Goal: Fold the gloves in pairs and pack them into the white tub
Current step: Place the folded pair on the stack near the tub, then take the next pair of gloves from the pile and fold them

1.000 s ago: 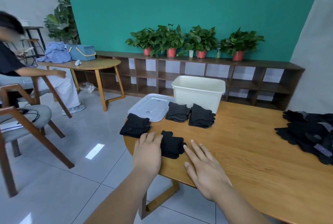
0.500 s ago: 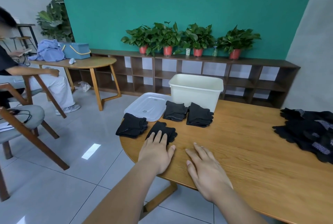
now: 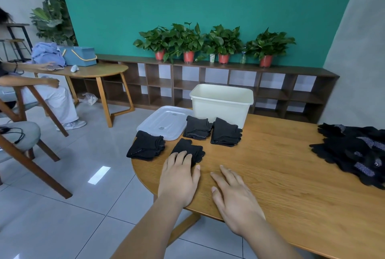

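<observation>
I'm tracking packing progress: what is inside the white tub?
The white tub shows only bare upper inner walls; its front wall hides the bottom, so gloves inside cannot be ruled out.

The folded gloves (image 3: 188, 148) nearest me are black; the bundle (image 3: 145, 146) at ten o'clock is black with pale dots. The tub (image 3: 220, 107) at twelve is cream-white, the table (image 3: 281, 177) honey wood-grain, the pile (image 3: 352, 152) at three black with lilac-grey patches.

Right edge cuts off glove pile (image 3: 354, 152). Floor of white tub (image 3: 220, 110) hidden — left hand (image 3: 179, 177) covers part of folded pair (image 3: 188, 147).
</observation>
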Demonstrator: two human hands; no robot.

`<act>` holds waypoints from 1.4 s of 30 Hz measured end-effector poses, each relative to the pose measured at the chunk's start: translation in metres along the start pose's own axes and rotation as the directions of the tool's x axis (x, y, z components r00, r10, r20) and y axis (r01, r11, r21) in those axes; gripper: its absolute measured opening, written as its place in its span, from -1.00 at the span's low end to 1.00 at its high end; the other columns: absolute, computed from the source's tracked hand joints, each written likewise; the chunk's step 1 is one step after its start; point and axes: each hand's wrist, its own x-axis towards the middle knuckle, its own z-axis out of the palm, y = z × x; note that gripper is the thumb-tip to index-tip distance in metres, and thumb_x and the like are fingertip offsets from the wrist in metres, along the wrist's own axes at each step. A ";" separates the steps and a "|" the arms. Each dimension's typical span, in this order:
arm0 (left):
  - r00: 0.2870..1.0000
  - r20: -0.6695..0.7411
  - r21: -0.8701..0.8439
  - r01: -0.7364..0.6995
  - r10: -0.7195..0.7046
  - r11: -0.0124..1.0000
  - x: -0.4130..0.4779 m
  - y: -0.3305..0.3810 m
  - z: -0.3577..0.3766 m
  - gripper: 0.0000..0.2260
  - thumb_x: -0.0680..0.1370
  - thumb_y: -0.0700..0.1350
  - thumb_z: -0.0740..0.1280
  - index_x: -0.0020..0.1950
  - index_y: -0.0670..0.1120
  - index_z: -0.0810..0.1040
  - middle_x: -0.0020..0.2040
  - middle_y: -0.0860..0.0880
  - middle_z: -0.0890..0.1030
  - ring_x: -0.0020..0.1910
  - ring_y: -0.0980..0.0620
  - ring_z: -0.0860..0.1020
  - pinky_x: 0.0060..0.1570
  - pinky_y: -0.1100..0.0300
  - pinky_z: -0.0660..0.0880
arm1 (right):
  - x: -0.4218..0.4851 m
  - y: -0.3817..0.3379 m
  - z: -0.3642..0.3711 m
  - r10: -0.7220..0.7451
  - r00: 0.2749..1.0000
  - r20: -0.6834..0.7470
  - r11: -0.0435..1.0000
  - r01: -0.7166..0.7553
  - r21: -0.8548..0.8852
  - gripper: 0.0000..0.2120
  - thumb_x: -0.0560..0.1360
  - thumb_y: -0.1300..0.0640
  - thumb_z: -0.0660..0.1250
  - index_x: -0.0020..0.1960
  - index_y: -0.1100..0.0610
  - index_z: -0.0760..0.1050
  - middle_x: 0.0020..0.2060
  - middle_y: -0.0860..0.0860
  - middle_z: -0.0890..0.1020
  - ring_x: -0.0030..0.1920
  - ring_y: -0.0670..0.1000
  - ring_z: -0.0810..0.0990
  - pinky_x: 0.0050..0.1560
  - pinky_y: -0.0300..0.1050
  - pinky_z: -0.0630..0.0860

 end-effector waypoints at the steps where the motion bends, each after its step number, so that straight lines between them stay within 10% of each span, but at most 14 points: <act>1: 1.000 -0.015 0.018 -0.001 0.001 1.000 -0.001 0.000 0.001 -0.46 0.73 0.24 -0.07 0.62 0.06 0.33 0.61 0.07 0.33 0.61 0.00 0.18 0.63 -0.01 0.08 | -0.001 0.000 0.000 -0.003 1.000 -0.006 1.000 0.003 0.009 -0.47 0.72 -0.23 -0.10 0.67 -0.18 0.11 0.69 -0.14 -0.04 0.67 -0.04 -0.11 0.65 0.00 0.05; 10: 1.000 0.029 0.114 0.000 -0.004 0.993 -0.001 0.003 -0.002 -0.43 0.72 0.26 -0.11 0.66 0.07 0.28 0.65 0.06 0.29 0.65 0.00 0.16 0.65 -0.07 -0.01 | -0.005 0.001 0.002 0.021 0.991 -0.136 0.998 -0.012 0.066 -0.35 0.62 -0.25 -0.20 0.63 -0.12 0.24 0.65 -0.13 0.16 0.63 -0.09 0.02 0.60 -0.03 0.19; 16: 0.998 0.062 0.220 -0.043 0.030 0.975 -0.001 0.011 -0.012 -0.40 0.72 0.25 -0.11 0.69 0.02 0.20 0.68 -0.04 0.23 0.68 -0.10 0.10 0.66 -0.12 -0.04 | -0.005 0.012 -0.002 0.060 0.979 -0.196 0.975 -0.016 0.220 -0.55 0.70 -0.12 0.11 0.58 -0.12 0.36 0.59 -0.16 0.28 0.59 -0.10 0.12 0.59 -0.06 0.20; 22: 0.979 0.067 0.271 -0.204 0.192 0.941 0.000 0.023 -0.013 -0.44 0.68 0.21 -0.05 0.46 0.01 0.54 0.47 -0.06 0.52 0.50 -0.14 0.40 0.58 -0.14 0.24 | -0.020 0.046 -0.023 0.146 0.961 -0.233 0.973 -0.097 0.208 -0.54 0.71 -0.19 0.09 0.57 -0.14 0.35 0.58 -0.19 0.28 0.59 -0.11 0.12 0.59 -0.06 0.21; 30: 0.927 0.103 0.098 -0.370 0.360 0.924 -0.012 0.106 -0.017 -0.24 0.56 0.26 -0.30 0.48 0.03 0.48 0.52 -0.02 0.40 0.54 -0.09 0.31 0.57 -0.04 0.21 | -0.057 0.125 -0.070 0.288 0.931 -0.225 0.957 -0.284 0.053 -0.47 0.70 -0.25 0.04 0.62 -0.11 0.27 0.61 -0.12 0.25 0.60 -0.02 0.13 0.57 0.00 0.25; 42: 0.770 0.231 -0.139 -0.578 0.594 0.804 -0.018 0.230 0.012 -0.50 0.73 0.25 0.03 0.62 0.10 0.30 0.62 0.08 0.24 0.59 0.00 0.21 0.59 0.00 0.16 | -0.106 0.227 -0.115 0.490 0.844 -0.217 0.852 -0.516 -0.083 -0.40 0.68 -0.31 0.01 0.65 -0.10 0.17 0.63 -0.08 0.18 0.62 0.04 0.10 0.52 0.06 0.32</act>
